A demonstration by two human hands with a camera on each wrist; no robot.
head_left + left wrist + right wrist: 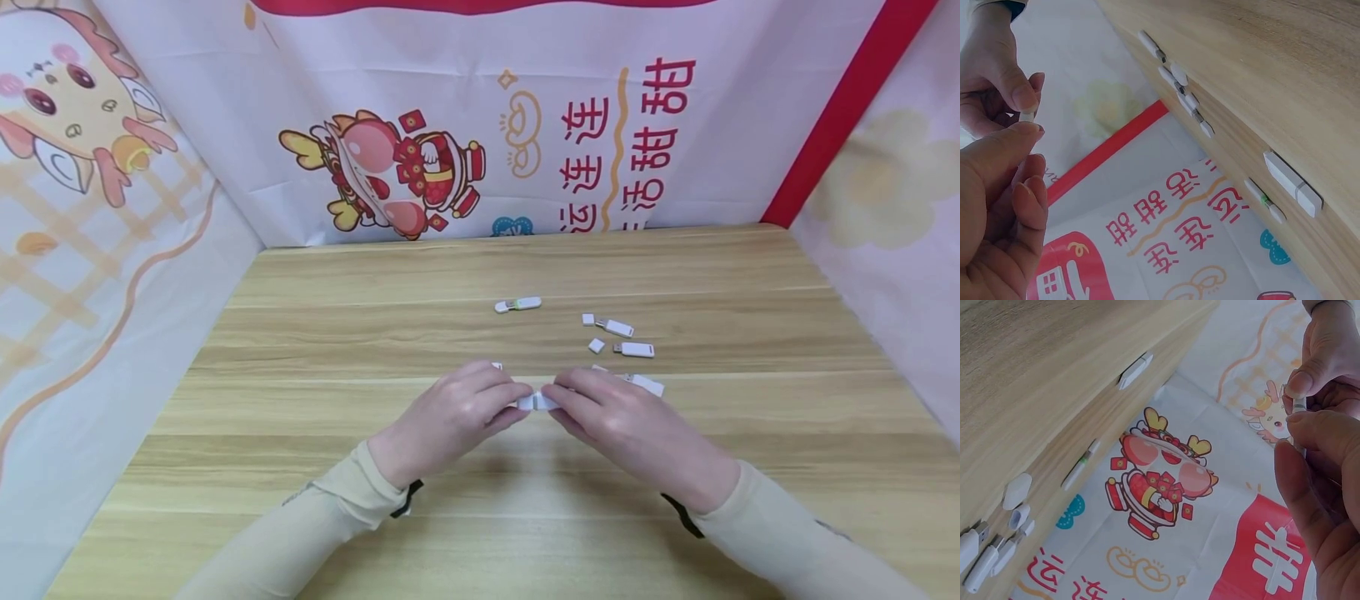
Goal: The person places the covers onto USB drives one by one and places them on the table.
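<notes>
Head view, centre: ends of white USB stick (526, 402) hidden under fingers (510, 391). Left hand (456, 410) masks most of a capped stick (497, 365); right hand (637, 421) hides parts of an uncapped stick (651, 385) and a cap (598, 367). Print on next stick up (636, 350) illegible. Sleeves (300, 521) cut off, bottom edge.

Behind the table (337, 325), a cloth (225, 150) bears a cartoon (375, 175), red lettering (581, 171) and a stripe (843, 117); left of the table, a printed creature (75, 108); right, a flower (873, 179).

Soft shadows fall on the bright tabletop (360, 325); the wrist views look dimmer
</notes>
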